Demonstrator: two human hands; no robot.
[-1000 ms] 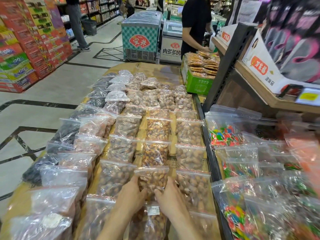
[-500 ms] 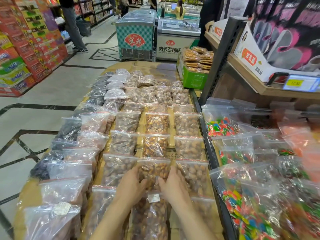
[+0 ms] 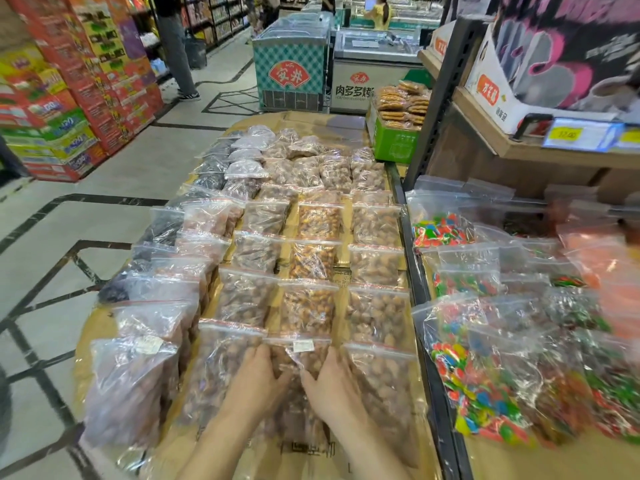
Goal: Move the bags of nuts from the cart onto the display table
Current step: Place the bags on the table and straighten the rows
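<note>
Rows of clear zip bags of nuts cover the cardboard-topped display table (image 3: 93, 323). My left hand (image 3: 258, 379) and my right hand (image 3: 332, 386) lie flat on either side of one labelled bag of nuts (image 3: 299, 358) at the near end of the middle row, fingers spread and pressing its edges. Just beyond it lies a bag of orange-brown nuts (image 3: 306, 308). Paler nut bags (image 3: 377, 317) flank it on the right, darker ones (image 3: 242, 299) on the left. No cart is in view.
Bags of coloured candy (image 3: 478, 386) fill the neighbouring table on the right, past a black divider rail (image 3: 420, 296). A shelf with boxes (image 3: 519, 98) hangs over it. A green crate of biscuits (image 3: 394, 140), freezers (image 3: 291, 67), stacked cartons (image 3: 79, 95) and a standing person (image 3: 178, 50) lie beyond.
My hands have drawn back toward me from the farther bag onto the labelled nearest bag. The view has tilted and shifted slightly; the person at the biscuit crate has left the view.
</note>
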